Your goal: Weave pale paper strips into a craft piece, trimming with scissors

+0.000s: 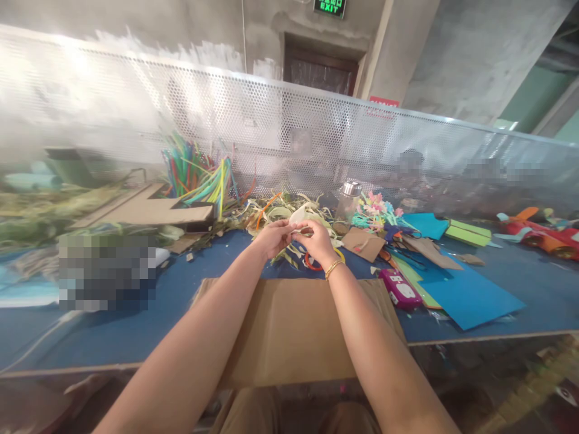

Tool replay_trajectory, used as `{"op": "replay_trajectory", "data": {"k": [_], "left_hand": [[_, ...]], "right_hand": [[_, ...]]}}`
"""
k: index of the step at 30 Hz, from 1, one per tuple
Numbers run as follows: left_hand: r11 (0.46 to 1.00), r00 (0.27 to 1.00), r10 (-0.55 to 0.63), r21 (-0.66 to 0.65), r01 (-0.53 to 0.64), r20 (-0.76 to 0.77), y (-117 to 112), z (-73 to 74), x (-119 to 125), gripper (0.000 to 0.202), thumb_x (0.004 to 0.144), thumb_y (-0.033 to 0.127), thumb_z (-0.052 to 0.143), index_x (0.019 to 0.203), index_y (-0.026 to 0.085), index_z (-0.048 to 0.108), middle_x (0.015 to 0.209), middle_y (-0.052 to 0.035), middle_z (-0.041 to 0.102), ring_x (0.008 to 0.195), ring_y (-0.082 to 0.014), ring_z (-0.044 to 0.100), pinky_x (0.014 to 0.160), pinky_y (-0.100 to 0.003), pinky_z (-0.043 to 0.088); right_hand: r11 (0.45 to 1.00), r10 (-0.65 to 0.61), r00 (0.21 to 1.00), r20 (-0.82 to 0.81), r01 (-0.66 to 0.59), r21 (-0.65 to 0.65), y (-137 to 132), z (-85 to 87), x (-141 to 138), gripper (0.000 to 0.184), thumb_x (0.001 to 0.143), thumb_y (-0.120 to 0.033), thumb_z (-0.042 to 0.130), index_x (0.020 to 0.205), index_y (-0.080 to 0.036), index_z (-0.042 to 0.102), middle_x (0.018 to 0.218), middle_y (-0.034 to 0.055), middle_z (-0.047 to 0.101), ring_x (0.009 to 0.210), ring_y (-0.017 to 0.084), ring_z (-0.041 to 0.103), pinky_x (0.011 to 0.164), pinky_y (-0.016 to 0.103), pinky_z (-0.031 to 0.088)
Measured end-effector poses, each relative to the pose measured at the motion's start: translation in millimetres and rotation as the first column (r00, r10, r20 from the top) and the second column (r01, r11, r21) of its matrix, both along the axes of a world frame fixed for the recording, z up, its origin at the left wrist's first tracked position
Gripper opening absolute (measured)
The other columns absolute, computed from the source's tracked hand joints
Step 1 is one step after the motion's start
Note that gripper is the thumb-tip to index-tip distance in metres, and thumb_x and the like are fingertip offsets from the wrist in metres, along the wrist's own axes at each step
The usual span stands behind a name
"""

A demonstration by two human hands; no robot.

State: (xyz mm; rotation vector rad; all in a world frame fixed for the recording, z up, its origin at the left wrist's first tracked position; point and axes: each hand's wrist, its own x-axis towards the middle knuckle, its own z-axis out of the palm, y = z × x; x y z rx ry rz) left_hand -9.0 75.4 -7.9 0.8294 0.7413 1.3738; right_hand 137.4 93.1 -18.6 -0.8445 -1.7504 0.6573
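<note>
My left hand (272,236) and my right hand (316,240) meet above the far edge of a brown cardboard sheet (294,331). Both pinch a pale, leaf-like strip (299,217) between their fingertips, and it curls upward between them. A gold bracelet (333,267) sits on my right wrist. Just beyond the hands lies a heap of green and pale strips (289,208), with a red ring (310,263) under my right hand.
The blue table (136,319) carries coloured straws (199,172), a flat cardboard piece (149,211), a clear jar (348,202), paper flowers (375,208), blue paper sheets (465,295), a pink box (400,288) and red-orange toys (538,232). A perforated metal screen (316,132) closes the back.
</note>
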Motion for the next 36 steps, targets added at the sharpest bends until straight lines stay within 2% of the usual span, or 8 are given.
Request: {"op": "replay_trajectory", "data": {"k": [4, 9, 13, 17, 22, 25, 29, 36], "left_hand": [[1.0, 0.999, 0.03, -0.003, -0.03, -0.018, 1.5, -2.2, -0.3, 0.016, 0.068, 0.005, 0.076, 0.077, 0.011, 0.064, 0.065, -0.0011, 0.061, 0.051, -0.0048, 0.054, 0.049, -0.014, 0.046], [0.995, 0.995, 0.096, -0.029, -0.096, -0.025, 2.4, -4.2, -1.2, 0.018, 0.066, 0.007, 0.077, 0.072, 0.013, 0.061, 0.064, 0.0006, 0.06, 0.053, -0.0057, 0.058, 0.053, -0.015, 0.049], [0.991, 0.991, 0.127, -0.045, -0.129, -0.043, 2.1, -4.0, -2.0, 0.022, 0.065, 0.013, 0.08, 0.07, 0.014, 0.058, 0.063, 0.0005, 0.061, 0.055, -0.0071, 0.06, 0.053, -0.016, 0.049], [0.993, 0.99, 0.118, -0.021, -0.12, -0.082, 0.0, -2.5, -0.5, 0.025, 0.064, 0.016, 0.081, 0.069, 0.015, 0.057, 0.063, -0.0004, 0.061, 0.058, -0.0091, 0.062, 0.05, -0.015, 0.047], [0.994, 0.989, 0.105, 0.029, -0.103, -0.102, -3.4, 0.0, 2.2, 0.026, 0.063, 0.022, 0.083, 0.072, 0.014, 0.06, 0.061, 0.0009, 0.059, 0.055, -0.0074, 0.058, 0.051, -0.017, 0.047], [0.997, 0.993, 0.057, 0.058, -0.051, -0.108, -4.5, 0.7, 3.0, 0.03, 0.06, 0.026, 0.085, 0.074, 0.013, 0.062, 0.066, -0.0005, 0.062, 0.057, -0.007, 0.058, 0.056, -0.018, 0.049], [0.994, 0.989, -0.014, 0.105, 0.03, -0.15, -5.4, 0.9, 3.9, 0.035, 0.053, 0.02, 0.089, 0.077, 0.013, 0.064, 0.073, -0.0009, 0.065, 0.061, -0.0058, 0.058, 0.06, -0.018, 0.048], [0.996, 0.989, 0.049, 0.078, -0.039, -0.138, -5.0, -1.1, 4.4, 0.027, 0.059, 0.019, 0.085, 0.074, 0.013, 0.064, 0.07, -0.0015, 0.065, 0.06, -0.0058, 0.058, 0.06, -0.016, 0.049]], "right_hand": [[1.0, 0.013, 1.0, -0.022, -0.013, -0.023, -3.7, 2.2, -0.8, 0.028, 0.069, -0.028, 0.072, 0.095, -0.021, 0.064, 0.107, 0.0052, 0.063, 0.082, 0.015, 0.063, 0.071, 0.028, 0.053], [0.998, 0.03, 0.999, 0.019, -0.031, 0.058, -5.9, 5.1, 0.6, 0.013, 0.073, -0.029, 0.07, 0.082, -0.02, 0.067, 0.099, 0.0052, 0.064, 0.086, 0.017, 0.062, 0.079, 0.031, 0.052], [0.999, -0.012, 1.0, 0.026, 0.011, 0.049, -3.1, 4.0, 1.6, 0.013, 0.078, -0.033, 0.066, 0.078, -0.02, 0.068, 0.089, 0.0041, 0.067, 0.082, 0.017, 0.062, 0.083, 0.032, 0.05], [0.998, -0.06, 0.998, 0.03, 0.061, -0.018, -1.7, 2.8, 2.1, 0.015, 0.079, -0.034, 0.064, 0.077, -0.019, 0.068, 0.08, 0.0036, 0.07, 0.076, 0.018, 0.064, 0.076, 0.031, 0.049], [0.99, -0.117, 0.993, -0.012, 0.116, -0.075, -3.2, 4.8, 1.2, 0.016, 0.075, -0.034, 0.065, 0.072, -0.019, 0.065, 0.072, 0.0028, 0.069, 0.068, 0.018, 0.062, 0.069, 0.029, 0.048], [0.984, -0.153, 0.988, -0.028, 0.15, -0.098, -3.9, 6.4, 0.8, 0.017, 0.073, -0.035, 0.064, 0.069, -0.019, 0.063, 0.069, 0.0021, 0.068, 0.066, 0.017, 0.06, 0.067, 0.029, 0.047], [0.977, -0.188, 0.982, -0.033, 0.183, -0.111, -3.7, 6.1, 0.5, 0.018, 0.071, -0.037, 0.064, 0.068, -0.019, 0.062, 0.069, 0.0017, 0.067, 0.066, 0.017, 0.059, 0.067, 0.029, 0.046], [0.973, -0.193, 0.981, -0.028, 0.188, -0.131, -7.2, 8.0, -0.6, 0.019, 0.071, -0.036, 0.062, 0.068, -0.018, 0.062, 0.07, 0.003, 0.067, 0.067, 0.017, 0.059, 0.068, 0.028, 0.046]]}}
